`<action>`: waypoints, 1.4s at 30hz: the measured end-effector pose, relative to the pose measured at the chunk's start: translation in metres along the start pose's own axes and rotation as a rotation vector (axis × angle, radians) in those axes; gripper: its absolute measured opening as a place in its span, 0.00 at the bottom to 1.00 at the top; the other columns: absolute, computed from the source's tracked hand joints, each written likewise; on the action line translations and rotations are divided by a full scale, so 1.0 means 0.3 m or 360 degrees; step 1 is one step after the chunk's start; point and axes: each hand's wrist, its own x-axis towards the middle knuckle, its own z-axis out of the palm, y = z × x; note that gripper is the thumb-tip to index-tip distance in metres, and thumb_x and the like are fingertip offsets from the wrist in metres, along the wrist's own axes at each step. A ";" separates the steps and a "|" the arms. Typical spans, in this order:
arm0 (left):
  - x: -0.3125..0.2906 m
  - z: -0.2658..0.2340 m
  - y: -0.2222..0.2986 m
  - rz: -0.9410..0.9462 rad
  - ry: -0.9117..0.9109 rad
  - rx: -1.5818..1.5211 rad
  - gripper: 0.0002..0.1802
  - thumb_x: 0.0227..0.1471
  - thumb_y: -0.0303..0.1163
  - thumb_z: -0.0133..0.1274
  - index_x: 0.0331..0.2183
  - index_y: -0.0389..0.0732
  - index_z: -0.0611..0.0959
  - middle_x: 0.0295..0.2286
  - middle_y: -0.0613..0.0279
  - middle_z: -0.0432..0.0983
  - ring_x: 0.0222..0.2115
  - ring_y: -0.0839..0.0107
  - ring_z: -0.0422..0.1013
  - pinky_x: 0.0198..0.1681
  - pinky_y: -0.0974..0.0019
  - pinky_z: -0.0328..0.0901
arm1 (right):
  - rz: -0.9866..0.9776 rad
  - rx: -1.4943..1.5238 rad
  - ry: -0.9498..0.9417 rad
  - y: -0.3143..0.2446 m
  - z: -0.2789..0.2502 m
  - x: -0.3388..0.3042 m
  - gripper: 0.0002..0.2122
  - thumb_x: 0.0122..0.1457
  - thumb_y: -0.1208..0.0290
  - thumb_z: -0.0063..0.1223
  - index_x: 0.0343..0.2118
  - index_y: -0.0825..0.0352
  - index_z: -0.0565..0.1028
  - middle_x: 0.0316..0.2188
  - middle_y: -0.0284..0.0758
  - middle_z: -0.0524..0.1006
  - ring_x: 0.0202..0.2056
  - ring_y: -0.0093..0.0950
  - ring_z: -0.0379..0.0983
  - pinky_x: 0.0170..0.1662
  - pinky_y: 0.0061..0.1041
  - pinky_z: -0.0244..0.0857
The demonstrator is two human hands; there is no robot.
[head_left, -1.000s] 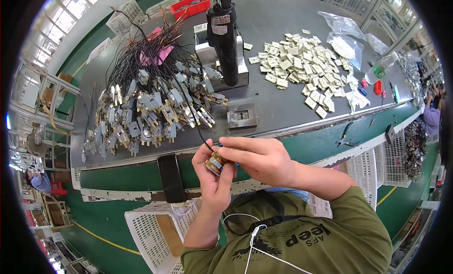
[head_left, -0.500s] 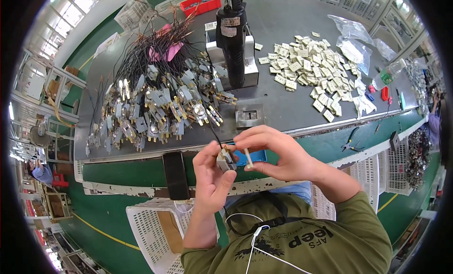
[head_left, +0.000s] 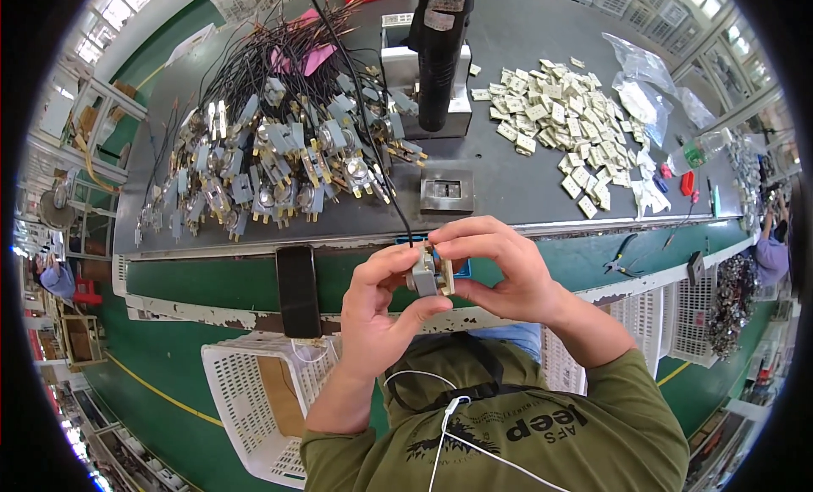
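Note:
Close to the bench's front edge, my left hand (head_left: 377, 310) grips a grey plug module (head_left: 423, 276) with brass contacts. A black cable (head_left: 391, 196) runs up from it across the bench. My right hand (head_left: 508, 272) pinches a cream socket cover (head_left: 447, 276), which stands upright against the module's right side. The two pieces meet or nearly meet between my fingertips; whether they are joined cannot be made out. Beyond the hands sits a small metal block (head_left: 446, 192) with a recess. Part of a blue tray (head_left: 461, 268) shows behind my right fingers.
Many wired grey modules (head_left: 279, 166) lie heaped on the left. Cream covers (head_left: 567, 119) form a pile at right. A black press head (head_left: 442, 60) rises between them. A phone (head_left: 297, 290) lies by the front edge; pliers (head_left: 622, 257) sit right. White crates (head_left: 246, 407) stand below.
My hands have come together, bringing the cream cover up against the grey module. The module has turned more upright. The whole view has shifted slightly.

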 end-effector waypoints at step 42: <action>0.007 -0.033 -0.031 -0.0212 -0.0110 0.0036 0.34 0.38 0.19 0.68 0.48 0.38 0.71 0.44 0.58 0.73 0.44 0.71 0.72 0.47 0.66 0.69 | -0.0238 -0.0730 -0.0099 -0.033 0.004 0.018 0.24 0.39 0.82 0.66 0.44 0.63 0.77 0.39 0.41 0.76 0.34 0.34 0.77 0.33 0.27 0.74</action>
